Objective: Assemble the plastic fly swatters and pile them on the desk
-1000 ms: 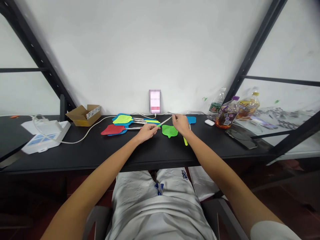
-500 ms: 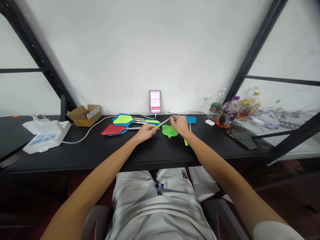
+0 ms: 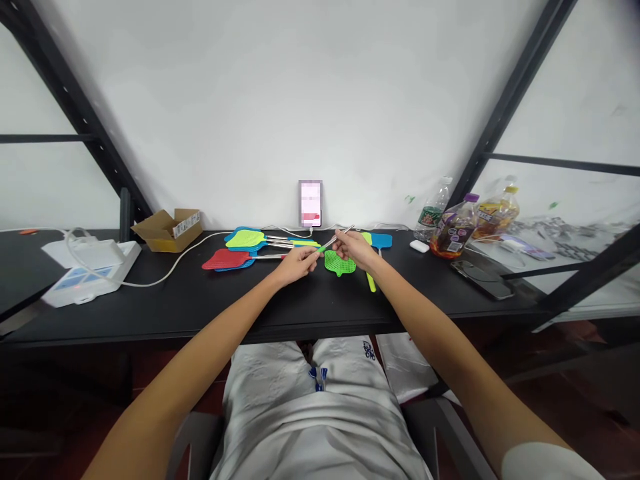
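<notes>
Left hand: the left hand (image 3: 296,265) pinches the green handle (image 3: 321,249) of a thin stick, with the fingers curled in.
Right hand: the right hand (image 3: 354,245) pinches the silver rod (image 3: 329,244) of that same stick between thumb and fingers.
Stick: it is up between the two hands, over the tabletop (image 3: 320,303), tilted so the rod end is up and away to the right. The bare tip pokes out past the right fingers. I see no flat head on it.
Step in hand: I think both hands are working on the stick, one at each part.
Next move calls for: a firm hold by the left hand and a straight, gentle push or pull by the right, I would say.
Green head: the green head (image 3: 340,263), full of little holes, lies just below the hands, with its short neck toward the person.
Right side: a blue flat head (image 3: 381,241) and a yellow-green grip (image 3: 371,283) lie near the right wrist.
Left side: a red swatter (image 3: 226,259) and a yellow-green swatter (image 3: 245,239) lie on top of blue ones.
Wall: a phone (image 3: 310,203) leans there.
Far ends: a box (image 3: 173,233) left, bottles (image 3: 454,230) right.
</notes>
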`<action>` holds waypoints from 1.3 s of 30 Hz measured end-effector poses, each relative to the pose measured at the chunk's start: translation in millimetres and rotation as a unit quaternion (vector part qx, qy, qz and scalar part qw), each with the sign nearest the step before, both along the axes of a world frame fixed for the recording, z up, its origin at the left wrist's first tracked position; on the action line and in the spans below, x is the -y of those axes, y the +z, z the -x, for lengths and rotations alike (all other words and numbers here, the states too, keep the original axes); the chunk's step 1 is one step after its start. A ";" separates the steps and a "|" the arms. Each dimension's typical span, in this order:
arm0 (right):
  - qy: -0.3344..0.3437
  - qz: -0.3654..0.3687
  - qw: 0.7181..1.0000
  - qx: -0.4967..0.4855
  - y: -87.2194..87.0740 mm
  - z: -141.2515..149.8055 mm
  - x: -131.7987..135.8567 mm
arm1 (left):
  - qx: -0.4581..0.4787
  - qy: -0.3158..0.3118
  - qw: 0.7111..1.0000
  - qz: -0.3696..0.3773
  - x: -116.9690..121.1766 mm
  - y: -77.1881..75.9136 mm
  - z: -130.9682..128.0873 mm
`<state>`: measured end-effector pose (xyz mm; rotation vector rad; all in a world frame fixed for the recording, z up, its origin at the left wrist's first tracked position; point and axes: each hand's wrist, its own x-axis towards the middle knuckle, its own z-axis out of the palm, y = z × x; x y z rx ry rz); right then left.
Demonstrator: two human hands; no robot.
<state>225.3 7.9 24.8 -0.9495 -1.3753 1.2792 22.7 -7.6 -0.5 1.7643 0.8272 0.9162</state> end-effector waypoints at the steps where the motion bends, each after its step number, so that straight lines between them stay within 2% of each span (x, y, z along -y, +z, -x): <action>1: -0.014 0.005 1.000 -0.005 1.1 0.2 0.6 | -0.001 -0.003 1.000 0.001 -1.5 -1.2 0.0; 6: -0.067 0.023 0.997 -0.017 1.4 1.0 -1.8 | -0.019 -0.007 1.000 -0.020 -7.8 -7.4 -1.1; 11: -0.093 0.017 0.995 -0.027 -4.9 3.9 -7.7 | -0.122 0.058 0.981 -0.140 -4.7 -3.8 -1.1; 14: -0.157 0.027 0.985 -0.057 -3.0 -8.9 -16.3 | -0.171 0.082 0.963 -0.190 -3.0 -1.7 1.6; 16: -0.247 0.048 0.961 -0.115 2.4 -28.2 -23.5 | -0.193 0.101 0.953 -0.213 -3.4 -2.2 4.5; 18: -0.337 0.061 0.924 -0.170 9.3 -51.0 -29.4 | -0.211 0.132 0.939 -0.236 -4.5 -3.9 7.4; 20: -0.381 0.051 0.900 -0.205 15.3 -68.9 -32.0 | -0.231 0.160 0.924 -0.258 -5.5 -5.9 9.7; 22: -0.361 0.058 0.900 -0.236 19.2 -76.6 -31.1 | -0.248 0.166 0.915 -0.272 -6.1 -7.4 11.4; 27: -0.167 0.083 0.941 -0.282 23.4 -68.4 -21.0 | -0.253 0.157 0.906 -0.302 -9.3 -9.2 15.6; 29: -0.116 0.074 0.949 -0.283 24.7 -67.6 -16.2 | -0.246 0.154 0.906 -0.307 -11.4 -10.1 17.0; 35: -0.074 0.071 0.954 -0.282 28.0 -73.8 -7.7 | -0.251 0.142 0.910 -0.297 -15.0 -14.3 18.5; 39: -0.081 0.070 0.950 -0.294 28.6 -72.2 -7.4 | -0.260 0.151 0.906 -0.298 -14.9 -14.3 19.0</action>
